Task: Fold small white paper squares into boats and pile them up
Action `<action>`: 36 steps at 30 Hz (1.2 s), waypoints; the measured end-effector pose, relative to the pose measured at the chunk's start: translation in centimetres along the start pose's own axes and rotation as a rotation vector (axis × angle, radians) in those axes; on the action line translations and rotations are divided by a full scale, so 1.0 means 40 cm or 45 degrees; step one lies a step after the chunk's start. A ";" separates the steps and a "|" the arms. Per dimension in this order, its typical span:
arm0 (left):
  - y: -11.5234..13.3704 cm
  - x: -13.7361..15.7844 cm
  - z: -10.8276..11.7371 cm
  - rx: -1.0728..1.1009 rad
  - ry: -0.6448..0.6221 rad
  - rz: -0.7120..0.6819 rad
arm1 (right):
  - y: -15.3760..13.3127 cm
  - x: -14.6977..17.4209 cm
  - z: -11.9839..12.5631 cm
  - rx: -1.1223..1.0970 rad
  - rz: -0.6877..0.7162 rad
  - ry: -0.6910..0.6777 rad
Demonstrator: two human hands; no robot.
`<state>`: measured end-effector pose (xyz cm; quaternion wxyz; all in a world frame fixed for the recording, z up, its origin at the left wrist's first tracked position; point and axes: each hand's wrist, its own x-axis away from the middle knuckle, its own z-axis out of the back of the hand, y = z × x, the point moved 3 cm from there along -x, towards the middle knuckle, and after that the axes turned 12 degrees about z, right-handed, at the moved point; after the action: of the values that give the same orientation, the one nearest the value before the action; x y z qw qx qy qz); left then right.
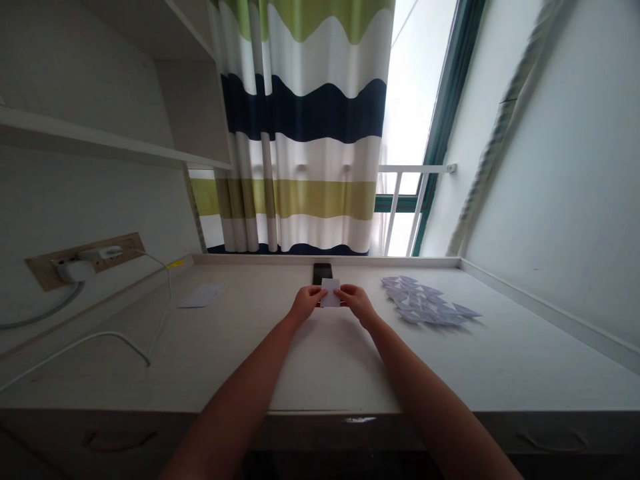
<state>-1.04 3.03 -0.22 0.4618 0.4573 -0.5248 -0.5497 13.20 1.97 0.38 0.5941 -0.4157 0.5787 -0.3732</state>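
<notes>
Between both hands, over the middle of the desk, is a small white piece of paper, roughly rectangular and facing me. My left hand pinches its left edge with thumb and fingers. On the opposite edge, my right hand grips in the same way. Just behind the paper lies a black phone, partly covered by it. To the right of my hands spreads a pile of folded white paper pieces with pointed ends. Flat white paper sheets lie off to the left.
The white desk has a raised rim along its back and sides. A white cable runs from the wall socket across the desk's left side. Shelves overhang at left; a striped curtain hangs behind.
</notes>
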 end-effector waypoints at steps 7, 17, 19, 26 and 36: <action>0.003 -0.001 0.009 -0.061 0.037 -0.039 | -0.019 0.008 0.007 -0.051 -0.057 0.032; 0.021 0.015 0.004 -0.152 0.104 -0.139 | -0.018 0.005 0.010 -0.059 -0.052 0.063; 0.019 0.011 0.012 -0.132 0.146 -0.137 | -0.022 0.008 0.008 -0.076 -0.063 0.038; 0.010 -0.004 0.023 -0.054 0.215 -0.105 | -0.033 0.019 -0.004 -0.007 -0.112 -0.013; 0.020 0.008 0.021 -0.050 0.255 -0.110 | -0.042 0.021 -0.008 -0.020 -0.112 -0.036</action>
<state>-1.88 2.84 0.59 0.4967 0.5229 -0.4450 -0.5309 12.98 0.55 1.64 0.5819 -0.4508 0.5543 -0.3884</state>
